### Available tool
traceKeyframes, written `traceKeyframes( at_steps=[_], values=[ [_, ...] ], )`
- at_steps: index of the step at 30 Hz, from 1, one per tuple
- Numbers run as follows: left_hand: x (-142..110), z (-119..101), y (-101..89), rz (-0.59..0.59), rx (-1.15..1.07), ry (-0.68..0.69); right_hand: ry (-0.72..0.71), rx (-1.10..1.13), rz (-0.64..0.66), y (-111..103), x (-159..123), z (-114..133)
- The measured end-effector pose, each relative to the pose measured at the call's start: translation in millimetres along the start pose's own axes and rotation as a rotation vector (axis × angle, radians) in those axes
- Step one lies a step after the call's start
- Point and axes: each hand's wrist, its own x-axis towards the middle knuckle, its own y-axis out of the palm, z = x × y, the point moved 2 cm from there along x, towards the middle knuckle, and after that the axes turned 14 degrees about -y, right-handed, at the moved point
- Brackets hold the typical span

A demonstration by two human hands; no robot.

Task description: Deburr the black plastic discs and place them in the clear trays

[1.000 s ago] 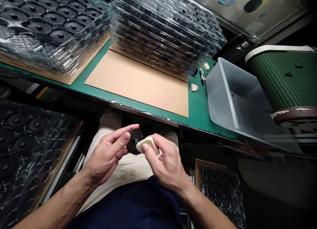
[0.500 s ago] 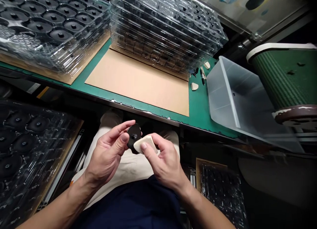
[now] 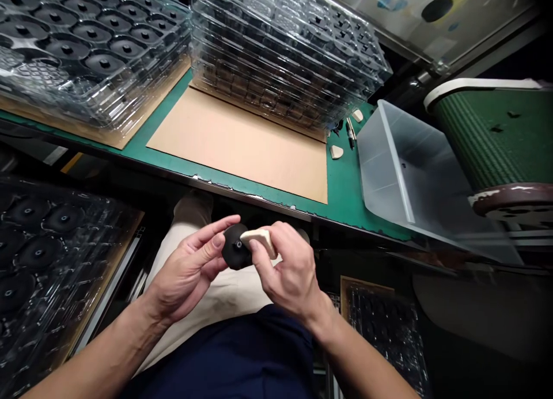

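Note:
Over my lap, my left hand (image 3: 190, 266) holds a round black disc (image 3: 233, 252) by its left edge, between thumb and fingers. The disc has a small raised hub with a light ring at its centre, and its face is turned toward me. My right hand (image 3: 287, 266) pinches a cream-coloured block with rounded corners (image 3: 261, 238), which looks like a felt or abrasive pad. The block's left tip lies against or just over the disc's upper right face; contact is not certain. The fingers behind the disc are partly hidden.
Ahead, a green-topped bench carries a cardboard sheet (image 3: 242, 140), stacked clear trays (image 3: 276, 59) and trays of black discs (image 3: 86, 48). A translucent bin (image 3: 384, 163) and small cream blocks (image 3: 336, 152) are at right. More trays stand low left (image 3: 43, 255) and low right (image 3: 384, 324).
The disc has turned to face me more fully. My right hand has tilted the cream block, bringing its tip up to the disc's upper right.

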Motion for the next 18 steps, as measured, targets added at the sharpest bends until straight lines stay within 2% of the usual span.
traceKeyframes(
  at_steps=[2, 3, 4, 6, 8, 10, 13, 18],
  values=[
    [-1, -3, 1.3, -0.038, 0.037, 0.147, 0.338, 0.301, 0.015, 8, -6, -1],
    [-1, -5, 1.2, -0.045, 0.057, 0.201, 0.426, 0.406, 0.051, 11, -8, -1],
    [-1, -6, 0.3, -0.050, 0.070, 0.236, 0.442, 0.435, 0.067, 12, -8, 0],
    [-1, -6, -3.6, -0.066, 0.091, 0.198, 0.311, 0.288, 0.032, 10, -6, 1],
    [0, -5, -8.2, -0.064, 0.121, 0.050, 0.127, 0.090, 0.000, 5, -4, 0],
    [0, -3, -10.7, -0.007, 0.175, -0.097, -0.017, -0.022, 0.017, 2, -2, -3],
    [0, 1, -11.6, 0.064, 0.187, -0.212, -0.171, -0.046, 0.108, -2, -2, -5],
    [0, 11, -11.2, 0.107, 0.088, -0.346, -0.401, -0.022, 0.227, -8, 2, -1]
  ],
)
